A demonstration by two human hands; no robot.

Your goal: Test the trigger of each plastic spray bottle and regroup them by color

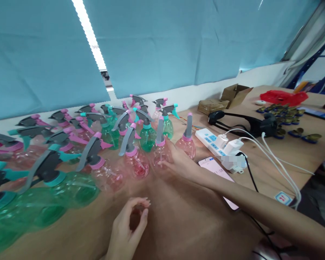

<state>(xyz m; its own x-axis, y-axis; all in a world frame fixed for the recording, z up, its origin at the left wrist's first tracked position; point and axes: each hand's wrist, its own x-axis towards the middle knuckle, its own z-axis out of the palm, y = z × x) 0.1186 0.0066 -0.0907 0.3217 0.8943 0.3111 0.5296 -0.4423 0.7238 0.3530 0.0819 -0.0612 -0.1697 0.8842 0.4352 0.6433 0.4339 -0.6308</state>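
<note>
My right hand (176, 157) is closed around the side of a clear pink spray bottle (160, 153) with a grey trigger and pink collar. The bottle stands upright on the table. Nearer to me, my left hand (132, 225) hovers over the bare tabletop, its fingers curved and apart, holding nothing. Another pink bottle (186, 144) stands just right of the held one, and a pink bottle with a pink nozzle (137, 162) stands to its left. A green bottle (147, 137) is behind them.
Many pink and green spray bottles crowd the left side, including a green one (73, 189). On the right lie a phone (216, 169), a white power strip (209, 141) with plugs and cables, a black headset strap (241, 121), cardboard boxes (234, 95), metallic pieces and a red bag (283, 97).
</note>
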